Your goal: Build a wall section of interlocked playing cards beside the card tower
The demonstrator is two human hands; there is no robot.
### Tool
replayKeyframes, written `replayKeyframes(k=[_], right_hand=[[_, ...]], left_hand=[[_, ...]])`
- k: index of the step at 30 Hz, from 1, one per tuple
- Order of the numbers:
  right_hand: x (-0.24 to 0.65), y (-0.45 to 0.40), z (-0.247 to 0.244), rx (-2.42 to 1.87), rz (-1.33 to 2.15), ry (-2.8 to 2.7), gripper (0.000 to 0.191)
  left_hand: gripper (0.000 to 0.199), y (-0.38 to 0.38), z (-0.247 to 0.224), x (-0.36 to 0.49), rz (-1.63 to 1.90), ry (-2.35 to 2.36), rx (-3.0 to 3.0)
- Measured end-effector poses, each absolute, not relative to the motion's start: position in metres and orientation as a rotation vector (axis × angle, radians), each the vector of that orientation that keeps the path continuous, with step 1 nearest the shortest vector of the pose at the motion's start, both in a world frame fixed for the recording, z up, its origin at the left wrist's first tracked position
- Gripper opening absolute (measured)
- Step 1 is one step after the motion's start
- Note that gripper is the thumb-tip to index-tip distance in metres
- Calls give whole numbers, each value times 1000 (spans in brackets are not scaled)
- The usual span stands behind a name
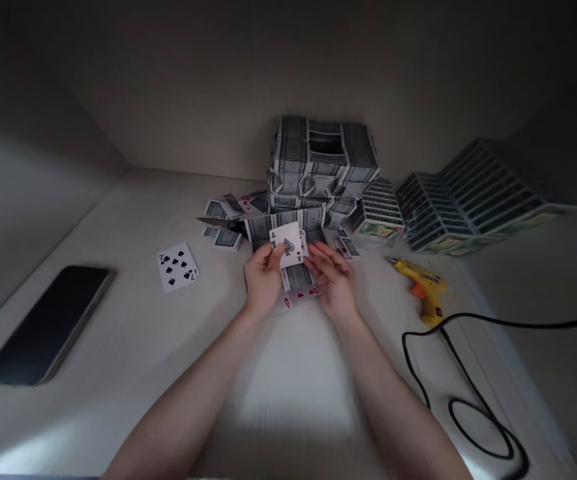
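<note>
My left hand (262, 280) is closed on the left side of an ace of spades (288, 245), its thumb lying on the card's face. Part of another face card (303, 241) peeks out behind the ace. My right hand (336, 277) has its fingertips bent against the right edge of these cards; its thumb is partly hidden. Below and behind them stands a low piece built of patterned card backs (298, 277). Red-suited cards (299, 295) lie face up under the hands. A larger box-like structure of folded playing cards (326, 167) rises just beyond.
Scissors (218, 223) lie among loose cards (227, 240) at left, near a seven of spades (176, 267). A dark phone (46, 327) rests farther left. On the right are a yellow glue gun (426, 287), its black cable (418, 373), and striped stacks of cards (468, 200) near the wall.
</note>
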State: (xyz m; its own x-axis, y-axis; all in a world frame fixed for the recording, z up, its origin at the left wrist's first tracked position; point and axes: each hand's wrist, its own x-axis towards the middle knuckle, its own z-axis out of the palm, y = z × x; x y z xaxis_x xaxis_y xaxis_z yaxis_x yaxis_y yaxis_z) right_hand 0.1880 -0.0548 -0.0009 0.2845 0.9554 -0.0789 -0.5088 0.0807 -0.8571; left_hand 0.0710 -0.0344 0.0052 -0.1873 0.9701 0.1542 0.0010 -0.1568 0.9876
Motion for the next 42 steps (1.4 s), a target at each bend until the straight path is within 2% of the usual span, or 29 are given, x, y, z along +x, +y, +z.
replayKeyframes(k=[7, 18, 23, 29, 34, 42], right_hand=[[189, -56, 6, -872, 1288, -532, 22], [183, -53, 2, -1022, 1162, -667, 29], [180, -55, 0, -1161, 1008, -880, 14], [182, -60, -1, -1199, 815, -891, 7], [178, -63, 1, -1001, 1028, -760, 19], [179, -62, 6, -808, 1320, -443, 18]], left_hand=[[22, -31, 2, 69, 1502, 1254, 1167], [22, -46, 4, 70, 1444, 1491, 1747], [25, -52, 8, 70, 1406, 1298, 2043], [44, -54, 10, 69, 1373, 837, 2384], [46, -58, 11, 77, 1372, 752, 2547], [38, -64, 16, 80, 1347, 859, 2759]])
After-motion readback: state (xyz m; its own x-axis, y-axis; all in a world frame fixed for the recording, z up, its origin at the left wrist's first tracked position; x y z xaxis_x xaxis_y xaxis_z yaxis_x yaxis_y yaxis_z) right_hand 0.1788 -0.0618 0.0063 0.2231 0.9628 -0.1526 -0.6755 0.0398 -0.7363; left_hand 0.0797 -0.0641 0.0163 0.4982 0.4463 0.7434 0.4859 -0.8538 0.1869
